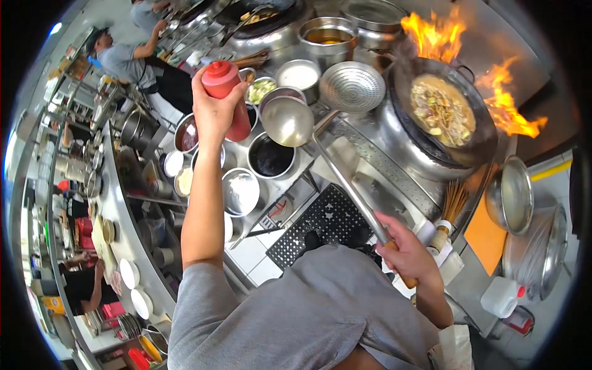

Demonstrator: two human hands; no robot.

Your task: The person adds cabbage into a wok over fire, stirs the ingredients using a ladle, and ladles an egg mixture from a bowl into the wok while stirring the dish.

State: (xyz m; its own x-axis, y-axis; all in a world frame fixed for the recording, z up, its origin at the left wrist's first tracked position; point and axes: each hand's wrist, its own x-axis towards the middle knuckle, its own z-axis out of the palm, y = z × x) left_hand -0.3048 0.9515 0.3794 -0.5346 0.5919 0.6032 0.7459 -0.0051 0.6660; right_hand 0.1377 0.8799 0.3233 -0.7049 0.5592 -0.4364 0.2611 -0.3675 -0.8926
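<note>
My left hand [213,106] is wrapped round a red squeeze bottle [237,120], held above the seasoning bowls. In my right hand [408,248] is the wooden handle of a long metal ladle [287,121]. The ladle's bowl hangs over the bowls, near a pot of dark sauce [271,154]. To the right, a wok [425,148] holds food in a brownish liquid [443,111], with tall flames [435,37] rising behind and beside it. A perforated strainer [352,87] rests between the bowls and the wok.
A white-liquid pot [298,75], a bowl of chopped greens [261,90] and an oil pot [327,38] stand ahead. A bamboo brush [454,200] is near the wok's front edge. Another person [126,61] works at the far left. A steel counter [132,237] runs along the left.
</note>
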